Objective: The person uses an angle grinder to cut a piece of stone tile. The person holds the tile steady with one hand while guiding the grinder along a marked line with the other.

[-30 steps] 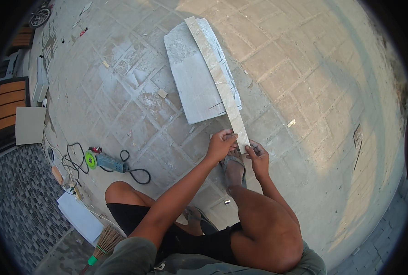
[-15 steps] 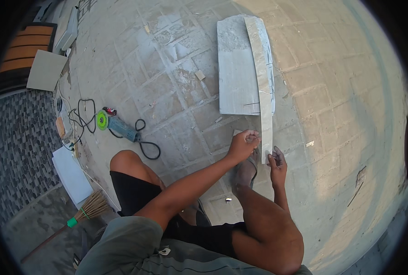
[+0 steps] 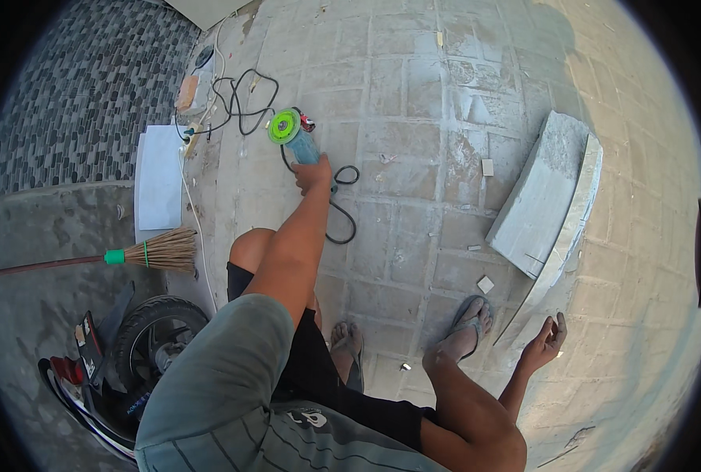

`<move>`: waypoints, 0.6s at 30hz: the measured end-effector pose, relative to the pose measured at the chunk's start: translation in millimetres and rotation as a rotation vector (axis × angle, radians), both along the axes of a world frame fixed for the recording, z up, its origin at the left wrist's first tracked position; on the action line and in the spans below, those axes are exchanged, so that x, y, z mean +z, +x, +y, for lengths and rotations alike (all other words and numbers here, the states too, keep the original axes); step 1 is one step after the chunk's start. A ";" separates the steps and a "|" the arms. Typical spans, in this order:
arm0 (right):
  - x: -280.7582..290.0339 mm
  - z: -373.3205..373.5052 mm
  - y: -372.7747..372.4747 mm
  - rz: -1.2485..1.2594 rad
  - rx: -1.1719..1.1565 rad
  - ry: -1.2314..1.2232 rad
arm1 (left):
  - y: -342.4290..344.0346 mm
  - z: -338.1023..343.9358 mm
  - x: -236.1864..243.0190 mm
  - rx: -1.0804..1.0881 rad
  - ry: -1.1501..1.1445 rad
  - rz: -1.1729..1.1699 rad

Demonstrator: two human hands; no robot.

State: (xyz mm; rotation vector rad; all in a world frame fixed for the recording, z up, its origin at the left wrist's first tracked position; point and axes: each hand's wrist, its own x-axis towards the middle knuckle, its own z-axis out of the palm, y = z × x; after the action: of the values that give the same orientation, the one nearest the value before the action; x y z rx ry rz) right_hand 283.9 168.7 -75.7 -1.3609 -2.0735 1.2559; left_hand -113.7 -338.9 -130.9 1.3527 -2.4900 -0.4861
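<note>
My left hand (image 3: 312, 175), its arm stretched forward, has its fingers wrapped round the body of an angle grinder (image 3: 304, 148). The grinder lies on the paving with its bright green disc (image 3: 284, 126) facing up. At the right, my right hand (image 3: 544, 343) is open and holds nothing, fingers apart, beside the near end of a long narrow tile strip (image 3: 561, 250). That strip rests along the right edge of a grey slab (image 3: 541, 189), its near end reaching past the slab towards my foot. Dark lines mark the slab's near corner.
The grinder's black cord (image 3: 342, 228) loops over the paving, near a power strip (image 3: 192, 141) and white sheets (image 3: 158, 177). A straw broom (image 3: 169, 250) and a motorbike wheel (image 3: 161, 338) are at the left. A small tile piece (image 3: 486, 284) lies near my sandalled foot (image 3: 468, 326).
My left hand has left the tile strip and swung left onto the grinder. My right hand has come away from the strip's near end. The view has turned left.
</note>
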 end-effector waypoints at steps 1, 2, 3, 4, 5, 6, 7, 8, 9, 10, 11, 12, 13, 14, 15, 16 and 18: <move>0.4 1.1 -3.3 0.047 0.094 0.015 | -5.4 -11.4 -1.5 0.017 0.338 -0.108; 0.9 -0.1 -6.5 0.096 0.189 0.024 | -7.1 -18.8 -4.3 0.022 0.341 -0.104; 4.4 2.3 -11.7 0.109 0.200 0.040 | -8.2 -20.7 -4.6 -0.006 0.400 -0.127; 9.1 1.9 -15.9 0.103 0.273 0.108 | -8.7 -25.0 -1.6 -0.035 0.452 -0.148; 12.8 -0.8 -23.6 0.100 0.345 0.172 | -9.2 -27.2 2.2 -0.026 0.456 -0.127; 15.9 -5.8 -37.0 0.127 0.365 0.175 | -7.1 -28.7 8.9 0.000 0.523 -0.084; 20.4 -12.4 -49.7 0.161 0.502 0.329 | -1.4 -30.1 17.7 0.026 0.587 -0.043; 27.3 -15.4 -63.6 0.191 0.637 0.503 | 9.2 -22.1 26.3 0.003 0.670 -0.016; 42.7 -29.2 -87.2 0.248 0.672 0.466 | 19.1 -6.8 38.1 -0.023 0.761 0.019; 53.2 -41.5 -113.6 0.313 0.747 0.455 | 26.1 4.4 53.6 -0.060 0.823 0.097; 69.7 -58.9 -141.3 0.295 0.840 0.318 | 32.9 11.6 71.5 -0.101 0.875 0.173; 92.1 -75.7 -168.7 0.262 0.929 0.192 | 39.2 23.3 92.6 -0.149 0.992 0.236; 119.2 -97.0 -196.9 0.244 1.031 0.144 | 47.3 34.1 116.9 -0.198 1.105 0.292; 143.3 -117.5 -222.4 0.214 1.130 0.094 | 55.6 46.5 146.9 -0.282 1.130 0.319; 161.9 -133.9 -245.7 0.172 1.194 -0.060 | 61.5 59.7 182.9 -0.373 1.158 0.353; 180.5 -150.9 -267.6 0.129 1.250 -0.210 | 67.4 68.0 216.4 -0.460 1.250 0.386; 226.9 -194.0 -297.9 0.109 1.325 -0.417 | 77.6 74.1 272.0 -0.646 1.401 0.455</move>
State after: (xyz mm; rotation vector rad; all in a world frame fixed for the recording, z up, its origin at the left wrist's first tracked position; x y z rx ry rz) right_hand -14.0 -25.3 151.2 0.2363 -2.7338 2.2073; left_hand -36.2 -264.8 141.1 0.4109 -1.9735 -2.5997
